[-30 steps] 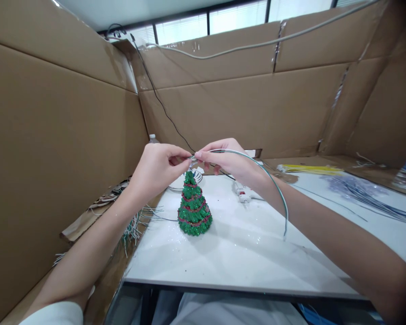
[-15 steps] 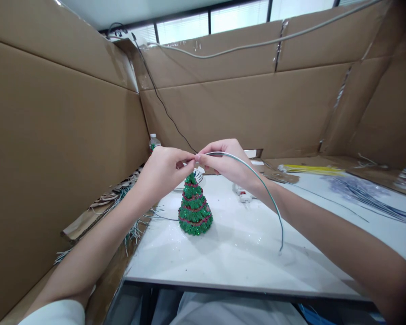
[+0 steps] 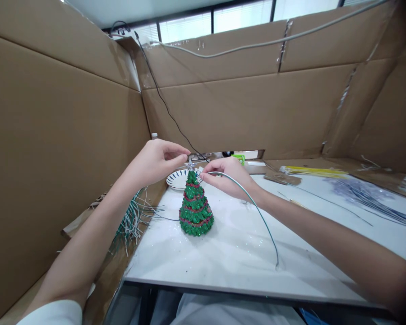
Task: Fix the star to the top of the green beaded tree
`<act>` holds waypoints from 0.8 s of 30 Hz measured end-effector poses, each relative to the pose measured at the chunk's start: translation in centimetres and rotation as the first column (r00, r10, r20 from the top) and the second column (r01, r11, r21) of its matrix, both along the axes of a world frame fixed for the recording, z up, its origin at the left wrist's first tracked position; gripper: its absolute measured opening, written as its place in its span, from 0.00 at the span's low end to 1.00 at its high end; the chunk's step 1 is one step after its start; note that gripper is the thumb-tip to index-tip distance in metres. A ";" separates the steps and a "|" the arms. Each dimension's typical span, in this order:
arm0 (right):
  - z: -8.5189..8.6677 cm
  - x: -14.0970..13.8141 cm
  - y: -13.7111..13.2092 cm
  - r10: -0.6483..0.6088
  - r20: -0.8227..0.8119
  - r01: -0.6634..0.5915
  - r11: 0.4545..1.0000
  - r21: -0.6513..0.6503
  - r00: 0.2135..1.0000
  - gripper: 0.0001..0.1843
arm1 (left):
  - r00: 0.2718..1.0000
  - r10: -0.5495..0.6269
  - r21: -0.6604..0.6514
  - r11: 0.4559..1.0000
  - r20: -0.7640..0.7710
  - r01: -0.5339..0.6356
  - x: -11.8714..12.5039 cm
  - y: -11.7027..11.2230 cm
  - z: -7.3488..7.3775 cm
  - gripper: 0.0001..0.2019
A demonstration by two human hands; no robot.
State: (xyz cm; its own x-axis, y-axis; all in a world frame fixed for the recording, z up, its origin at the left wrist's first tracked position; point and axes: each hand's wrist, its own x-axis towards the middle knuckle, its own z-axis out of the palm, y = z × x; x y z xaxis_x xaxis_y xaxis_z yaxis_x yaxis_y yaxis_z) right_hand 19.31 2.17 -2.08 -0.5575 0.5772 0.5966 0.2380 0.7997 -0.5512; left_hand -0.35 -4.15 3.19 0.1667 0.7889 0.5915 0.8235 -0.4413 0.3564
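Observation:
A small green beaded Christmas tree, ringed with red garland, stands upright on the white table. On its tip sits a clear, shiny tree topper. My left hand is closed, thumb and fingertips pinched at the topper's upper point. Just right of the treetop, my right hand pinches one end of a thin green-and-white wire. From those fingers the wire arches over the hand and bends down toward the table, its far end slightly hooked.
Behind the tree lies a striped plate. A tangle of wire offcuts hangs at the table's left edge. Yellow strands and dark wires lie to the right. Cardboard walls enclose the table.
Both hands have come down from above the tree and moved apart, the left to the topper, the right to its side with the wire. The topper and plate now show.

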 end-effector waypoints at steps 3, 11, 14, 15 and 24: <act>-0.3 -0.5 0.2 -0.015 0.030 0.015 1.000 -0.005 0.999 0.09 | 1.000 -0.018 -0.044 0.999 -0.016 0.017 0.1 0.2 -0.1 0.14; -0.4 -1.2 0.2 -0.125 0.099 0.113 0.986 0.120 0.987 0.09 | 0.999 -0.025 -0.097 0.995 -0.042 0.021 -0.3 0.5 -0.3 0.15; -0.1 -1.5 -0.2 -0.184 0.140 0.158 0.970 0.183 0.973 0.09 | 0.998 -0.029 -0.101 0.995 -0.053 0.023 -0.4 0.6 -0.4 0.16; 0.0 -1.6 -0.4 -0.205 0.162 0.168 0.962 0.215 0.965 0.09 | 0.998 -0.032 -0.100 0.995 -0.056 0.027 -0.4 0.6 -0.4 0.16; -0.1 -2.3 -1.1 -0.350 0.270 0.114 0.774 0.623 0.897 0.12 | 0.995 -0.062 -0.078 0.995 -0.077 0.056 -0.3 0.5 -0.2 0.16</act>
State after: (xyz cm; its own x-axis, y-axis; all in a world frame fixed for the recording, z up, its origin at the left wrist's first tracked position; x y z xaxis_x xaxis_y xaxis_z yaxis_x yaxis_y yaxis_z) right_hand 17.05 1.09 -2.17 -0.6891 0.3262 0.6471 0.5400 0.8267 0.1583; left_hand -0.61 -3.63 2.95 0.2584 0.8184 0.5133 0.8238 -0.4642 0.3254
